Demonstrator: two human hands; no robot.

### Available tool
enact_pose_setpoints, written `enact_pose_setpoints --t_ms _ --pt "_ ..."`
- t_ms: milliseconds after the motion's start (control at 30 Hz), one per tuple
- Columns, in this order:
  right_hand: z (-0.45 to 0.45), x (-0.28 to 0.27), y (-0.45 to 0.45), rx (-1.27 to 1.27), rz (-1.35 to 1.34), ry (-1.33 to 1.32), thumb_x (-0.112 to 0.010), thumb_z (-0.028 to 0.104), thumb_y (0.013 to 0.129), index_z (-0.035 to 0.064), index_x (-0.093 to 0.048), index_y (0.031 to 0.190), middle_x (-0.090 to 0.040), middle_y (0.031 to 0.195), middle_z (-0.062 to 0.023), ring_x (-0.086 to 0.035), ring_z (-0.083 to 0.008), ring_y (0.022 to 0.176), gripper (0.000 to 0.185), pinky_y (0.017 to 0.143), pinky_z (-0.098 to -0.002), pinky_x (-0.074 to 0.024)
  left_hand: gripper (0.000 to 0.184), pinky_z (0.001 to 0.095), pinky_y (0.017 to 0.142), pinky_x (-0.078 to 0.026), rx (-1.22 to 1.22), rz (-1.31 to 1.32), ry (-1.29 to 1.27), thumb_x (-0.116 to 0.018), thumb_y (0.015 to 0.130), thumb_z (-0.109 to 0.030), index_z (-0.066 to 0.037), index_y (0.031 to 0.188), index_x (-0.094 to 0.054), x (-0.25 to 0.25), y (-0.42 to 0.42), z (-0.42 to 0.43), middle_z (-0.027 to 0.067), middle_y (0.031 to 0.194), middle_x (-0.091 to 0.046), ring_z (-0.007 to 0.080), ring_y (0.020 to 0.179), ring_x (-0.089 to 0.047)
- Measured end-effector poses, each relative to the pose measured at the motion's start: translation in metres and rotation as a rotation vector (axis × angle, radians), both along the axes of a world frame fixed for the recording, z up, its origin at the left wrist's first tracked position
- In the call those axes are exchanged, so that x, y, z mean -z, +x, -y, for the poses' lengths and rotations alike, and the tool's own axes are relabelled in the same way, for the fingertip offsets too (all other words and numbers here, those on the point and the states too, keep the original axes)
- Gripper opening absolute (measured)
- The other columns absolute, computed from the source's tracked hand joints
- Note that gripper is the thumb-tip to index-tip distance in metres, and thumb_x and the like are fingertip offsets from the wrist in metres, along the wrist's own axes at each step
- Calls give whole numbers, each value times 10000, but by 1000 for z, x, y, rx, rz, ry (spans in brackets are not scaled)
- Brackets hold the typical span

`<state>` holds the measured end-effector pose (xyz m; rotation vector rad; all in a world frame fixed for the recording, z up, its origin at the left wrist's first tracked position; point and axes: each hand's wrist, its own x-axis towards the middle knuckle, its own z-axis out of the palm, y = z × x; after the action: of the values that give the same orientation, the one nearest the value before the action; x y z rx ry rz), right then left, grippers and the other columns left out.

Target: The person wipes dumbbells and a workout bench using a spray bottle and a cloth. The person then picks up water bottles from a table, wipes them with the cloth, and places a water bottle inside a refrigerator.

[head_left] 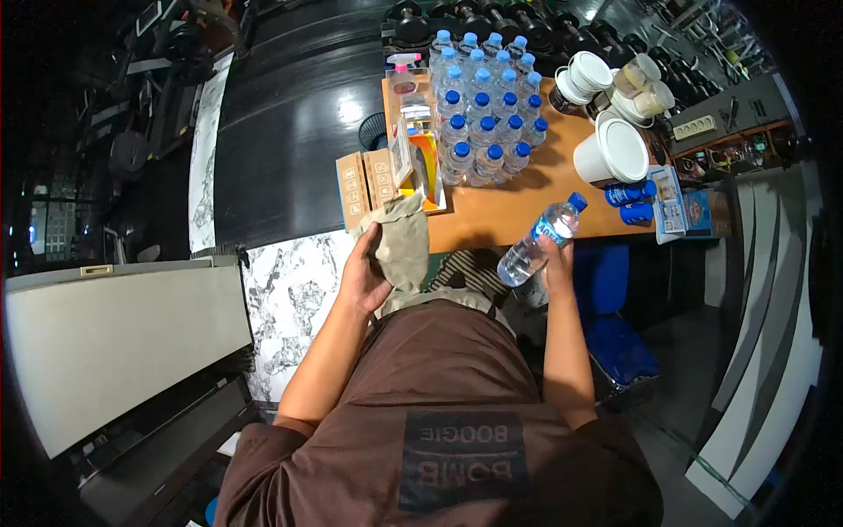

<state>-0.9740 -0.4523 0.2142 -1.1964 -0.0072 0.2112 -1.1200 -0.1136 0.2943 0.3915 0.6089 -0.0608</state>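
My left hand (363,279) is closed on the edge of a crumpled beige cloth (403,249), which hangs in front of my body. In my right hand (558,266) is a clear plastic water bottle (524,258) with a blue cap and a blue label. It tilts, cap up and to the right, just in front of the table's near edge. Beyond it, several similar water bottles (481,132) stand upright in rows on the wooden table (527,215).
White lidded tubs (610,154) and blue cans (630,202) occupy the table's right side. Cardboard boxes (364,184) and a spray bottle (404,75) are at its left. A blue chair (615,342) stands at my right; dumbbells (518,22) line the back.
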Motion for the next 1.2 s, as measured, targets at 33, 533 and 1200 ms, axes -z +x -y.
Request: enact_pose_setpoints --t_ms 33,533,1200 --pt "-16 -35 -13 -28 -11 -10 -823 318 830 60 -550 1313 -691 1070 -73 -684 -196 958 612 876 -334 -559 564 506 1146 -451 28 17 0 -608 1040 -403 -77 1487 -501 -1 4 -3 124 1445 -610 305 1340 -579" --pt "-147 -146 -76 -679 -475 531 -489 598 1010 -48 -503 1359 -677 1054 -282 -724 -410 819 734 758 -535 -622 567 482 1142 -456 138 374 8 -547 1067 -427 -113 1531 -456 -57 46 -40 96 1521 -550 276 1379 -550" --pt "-179 -177 -76 -931 -776 940 -380 641 1062 16 -436 1433 -632 1041 -255 -725 -363 760 730 612 -504 -621 450 246 735 -473 460 619 842 -484 1086 -372 -107 1431 -598 -127 57 -60 45 1208 -673 110 994 -609"
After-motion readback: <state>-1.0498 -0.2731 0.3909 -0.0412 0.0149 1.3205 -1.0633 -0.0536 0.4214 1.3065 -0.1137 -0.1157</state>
